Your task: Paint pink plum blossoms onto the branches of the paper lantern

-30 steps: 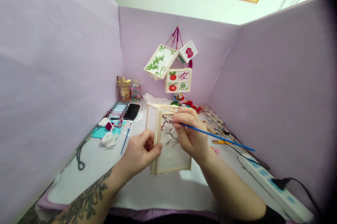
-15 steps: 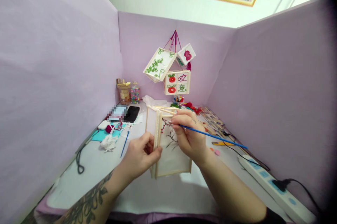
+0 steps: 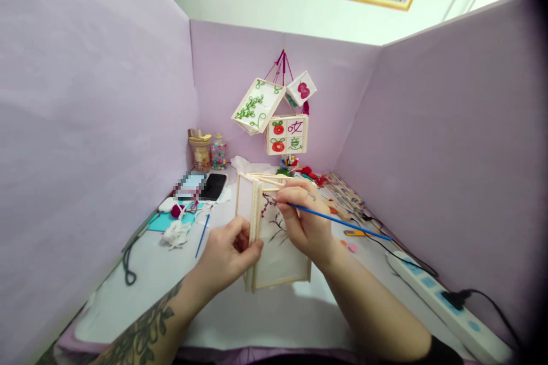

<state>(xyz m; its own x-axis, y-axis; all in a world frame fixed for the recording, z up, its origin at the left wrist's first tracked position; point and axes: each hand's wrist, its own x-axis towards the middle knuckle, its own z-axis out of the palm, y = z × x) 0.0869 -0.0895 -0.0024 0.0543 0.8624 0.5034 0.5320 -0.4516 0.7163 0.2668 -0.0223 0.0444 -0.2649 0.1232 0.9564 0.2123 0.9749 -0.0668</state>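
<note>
A box-shaped lantern [image 3: 282, 265] with a pale wooden frame and white panels stands tilted above the table. Its front panel bears dark painted branches with small red blossoms. My left hand [image 3: 231, 248] is closed on the lantern's left corner post, thumb in front. Between the thumb and fingers of my right hand [image 3: 306, 216] is a blue-handled paintbrush [image 3: 342, 221], its handle slanting down to the right. The brush tip is near the upper branches; my fingers partly hide it, and I cannot tell whether it touches the panel.
Decorated lanterns [image 3: 259, 105] hang at the back. Left lie a black phone [image 3: 214, 187], crumpled tissue [image 3: 175, 233] and another blue brush [image 3: 202, 236]. A bead jar [image 3: 218, 153] stands behind. On the right are a yellow cutter [image 3: 357, 233] and a power strip [image 3: 449, 302] with cables.
The brush handle's far end has swung slightly left, and my right hand has shifted a little left. My left hand keeps its hold on the lantern.
</note>
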